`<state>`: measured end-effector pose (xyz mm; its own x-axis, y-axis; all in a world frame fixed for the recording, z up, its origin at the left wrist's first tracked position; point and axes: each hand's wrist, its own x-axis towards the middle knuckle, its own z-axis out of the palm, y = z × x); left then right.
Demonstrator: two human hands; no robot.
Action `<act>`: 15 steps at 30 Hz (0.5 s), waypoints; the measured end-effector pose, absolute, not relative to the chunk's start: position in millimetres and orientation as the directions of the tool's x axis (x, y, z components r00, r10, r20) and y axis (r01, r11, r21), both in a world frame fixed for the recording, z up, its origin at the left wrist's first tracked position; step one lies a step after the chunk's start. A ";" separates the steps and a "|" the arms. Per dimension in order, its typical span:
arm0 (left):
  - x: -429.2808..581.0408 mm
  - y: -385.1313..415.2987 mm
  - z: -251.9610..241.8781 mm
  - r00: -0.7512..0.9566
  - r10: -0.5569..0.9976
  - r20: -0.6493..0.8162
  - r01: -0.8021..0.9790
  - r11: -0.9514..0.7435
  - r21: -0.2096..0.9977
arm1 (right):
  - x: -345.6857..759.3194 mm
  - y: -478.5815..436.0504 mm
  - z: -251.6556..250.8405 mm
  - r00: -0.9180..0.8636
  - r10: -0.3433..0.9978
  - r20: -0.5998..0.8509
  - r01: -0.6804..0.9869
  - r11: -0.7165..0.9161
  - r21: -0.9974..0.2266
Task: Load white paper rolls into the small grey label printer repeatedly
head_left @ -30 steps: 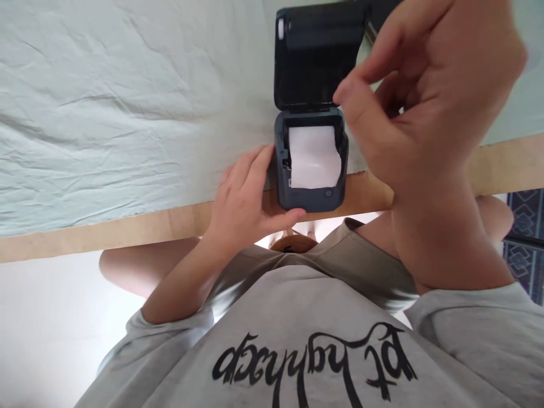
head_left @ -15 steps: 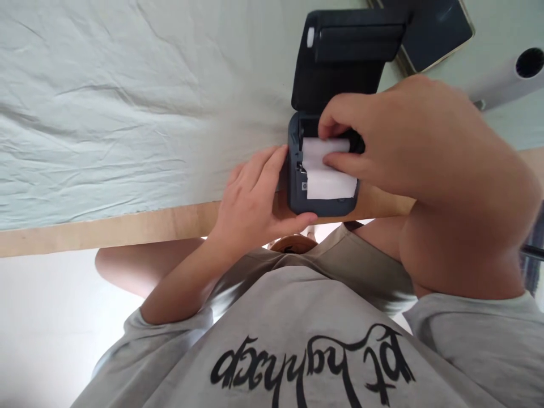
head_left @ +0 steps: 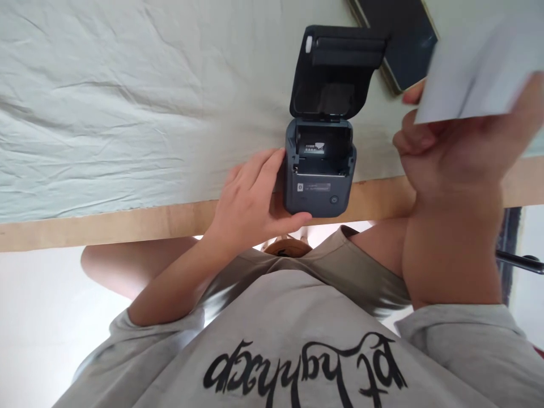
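A small dark grey label printer (head_left: 318, 197) lies at the table's front edge with its black lid (head_left: 335, 73) swung back. Its paper bay (head_left: 325, 150) is exposed, and a power button shows near the front. My left hand (head_left: 250, 204) steadies the printer, thumb along the front edge and fingers against the left side. Off to the right, my right hand (head_left: 450, 153) is raised and holds a white paper roll (head_left: 471, 73) with a loose flap. Motion blurs the roll, and it covers some of the fingers.
A dark flat rectangular object (head_left: 402, 39) with a pale rim lies behind and to the right of the printer. Wrinkled pale green cloth (head_left: 148, 102) covers the table, with a bare wooden edge (head_left: 170, 224) along the front. My legs are below it.
My right hand has lifted the paper roll out of the printer and carried it right, uncovering the bay. My left hand stays on the printer. The view has shifted slightly.
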<state>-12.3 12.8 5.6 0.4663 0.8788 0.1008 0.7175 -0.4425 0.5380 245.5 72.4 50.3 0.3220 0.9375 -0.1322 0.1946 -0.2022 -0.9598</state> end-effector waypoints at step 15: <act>-12.6 12.7 5.1 0.462 0.878 0.123 0.713 -0.450 0.537 | 262.8 60.2 23.2 0.129 0.982 0.138 0.774 -0.013 -0.633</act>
<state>-12.6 12.7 5.1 0.4619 0.8784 0.1228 0.7132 -0.4501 0.5373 262.8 60.2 23.2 0.1295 0.9819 0.1383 0.7742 -0.0129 -0.6328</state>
